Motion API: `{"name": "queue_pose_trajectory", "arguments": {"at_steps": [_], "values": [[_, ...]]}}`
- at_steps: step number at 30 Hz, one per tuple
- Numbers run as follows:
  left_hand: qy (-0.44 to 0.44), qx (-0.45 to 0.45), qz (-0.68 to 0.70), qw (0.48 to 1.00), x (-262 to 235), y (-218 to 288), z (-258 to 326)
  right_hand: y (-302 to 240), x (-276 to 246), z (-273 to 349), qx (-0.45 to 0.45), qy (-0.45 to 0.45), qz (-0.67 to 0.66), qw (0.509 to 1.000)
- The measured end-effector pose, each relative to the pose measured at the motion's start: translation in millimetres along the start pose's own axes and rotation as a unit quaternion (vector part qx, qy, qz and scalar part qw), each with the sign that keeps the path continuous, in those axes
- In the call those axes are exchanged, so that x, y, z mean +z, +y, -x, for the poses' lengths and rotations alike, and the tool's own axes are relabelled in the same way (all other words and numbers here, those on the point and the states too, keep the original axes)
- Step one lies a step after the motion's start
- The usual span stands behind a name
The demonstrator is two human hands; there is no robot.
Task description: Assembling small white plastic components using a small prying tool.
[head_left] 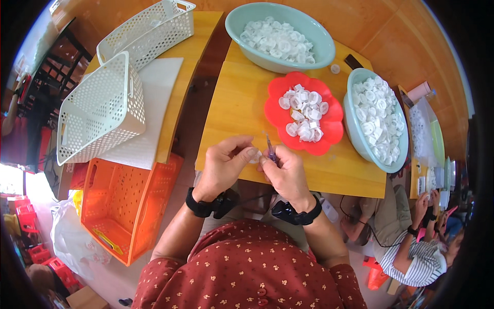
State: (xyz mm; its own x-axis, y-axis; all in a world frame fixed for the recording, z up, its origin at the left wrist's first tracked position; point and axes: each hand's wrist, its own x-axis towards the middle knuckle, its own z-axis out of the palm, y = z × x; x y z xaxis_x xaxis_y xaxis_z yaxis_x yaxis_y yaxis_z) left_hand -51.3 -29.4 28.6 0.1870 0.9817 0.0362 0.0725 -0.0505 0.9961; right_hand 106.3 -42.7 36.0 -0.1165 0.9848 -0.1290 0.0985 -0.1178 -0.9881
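My left hand (224,166) is closed, pinching a small white plastic piece (254,156) between thumb and fingertips. Beside it, my right hand (285,172) is closed around a small pointed tool with a purple handle (271,153), its thin tip pointing up and away. The right thumb and the white piece meet, just over the near part of the yellow wooden table (329,172). Beyond my hands sits a red flower-shaped dish (329,136) with a heap of white plastic pieces (309,110). The left fingers partly cover the piece.
Two pale green basins (236,31) (355,129) hold many white pieces. A dark phone-like object (353,62) lies between them. White perforated baskets (98,123) (149,38) stand left, above an orange crate (123,206). A person in a striped shirt (429,260) sits at right.
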Motion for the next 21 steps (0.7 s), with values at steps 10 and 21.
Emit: {"name": "queue_pose_trajectory", "arguments": {"at_steps": [10,21], "values": [[0.006,-0.049,0.285,0.957,1.7,-35.4,3.9,13.0,19.0,-1.8,0.074,0.027,-0.197,0.977],[-0.001,-0.044,0.286,0.957,-2.2,-42.0,-0.4,12.7,-9.1,17.0,-0.181,-0.017,0.222,0.958]]}}
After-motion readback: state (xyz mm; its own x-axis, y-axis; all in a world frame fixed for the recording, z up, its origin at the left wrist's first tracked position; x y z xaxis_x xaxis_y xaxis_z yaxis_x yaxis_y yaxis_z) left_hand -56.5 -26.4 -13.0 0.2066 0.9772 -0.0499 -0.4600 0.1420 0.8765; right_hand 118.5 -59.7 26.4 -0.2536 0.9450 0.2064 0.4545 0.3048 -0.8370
